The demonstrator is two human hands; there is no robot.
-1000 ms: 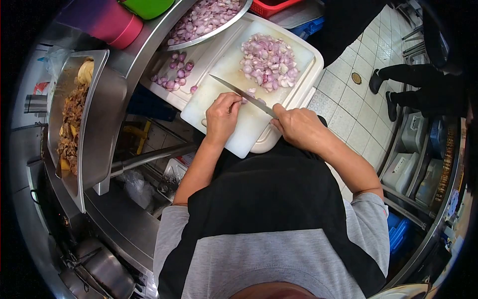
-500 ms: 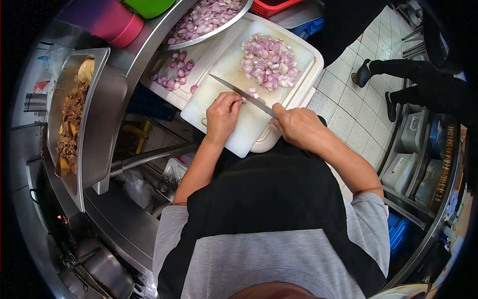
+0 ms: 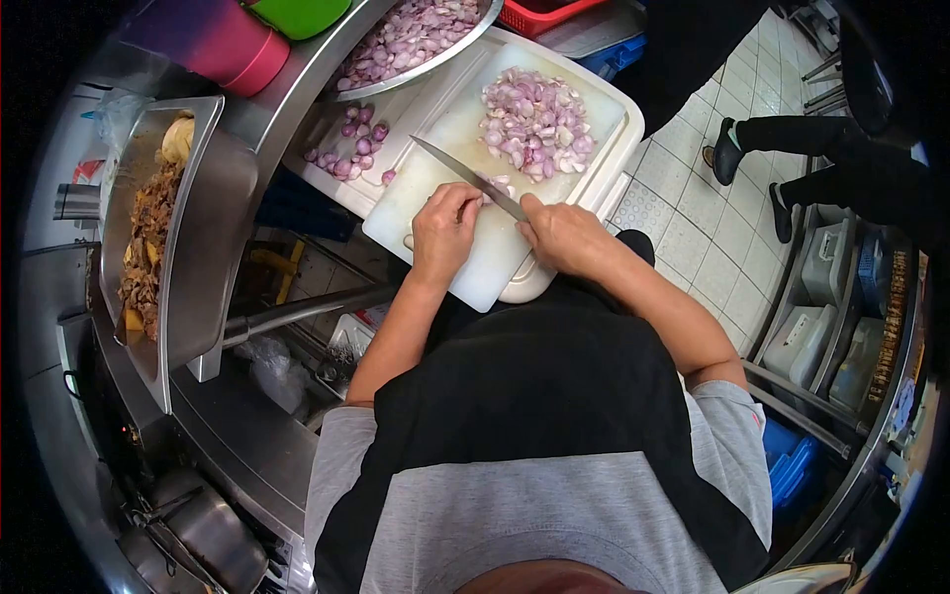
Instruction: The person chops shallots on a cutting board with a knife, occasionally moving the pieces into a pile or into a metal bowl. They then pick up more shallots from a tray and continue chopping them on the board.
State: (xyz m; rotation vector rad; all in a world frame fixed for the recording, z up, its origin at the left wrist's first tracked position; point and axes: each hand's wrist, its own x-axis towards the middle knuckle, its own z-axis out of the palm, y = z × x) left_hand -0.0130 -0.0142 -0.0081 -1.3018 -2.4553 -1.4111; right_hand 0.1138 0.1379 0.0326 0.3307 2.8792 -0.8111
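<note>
Your right hand [image 3: 564,238] clamps the knife [image 3: 465,176]: long axis diagonal, tip far-left. Left hand [image 3: 445,233] curled beside blade.

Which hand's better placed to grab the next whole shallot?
Left hand, probably: it sits nearer the whole shallots, while the right hand grips the knife.

i count one knife [image 3: 463,175], one board [image 3: 485,262], and two hands of mine, left hand [image 3: 443,236] and right hand [image 3: 562,236]. far on the board, one cut pile [image 3: 534,124]. far left, one bowl [image 3: 447,52], one pink tub [image 3: 223,45], one green tub [image 3: 297,12]. left, one food tray [image 3: 203,238]. far right, two shoes [image 3: 727,150].
</note>
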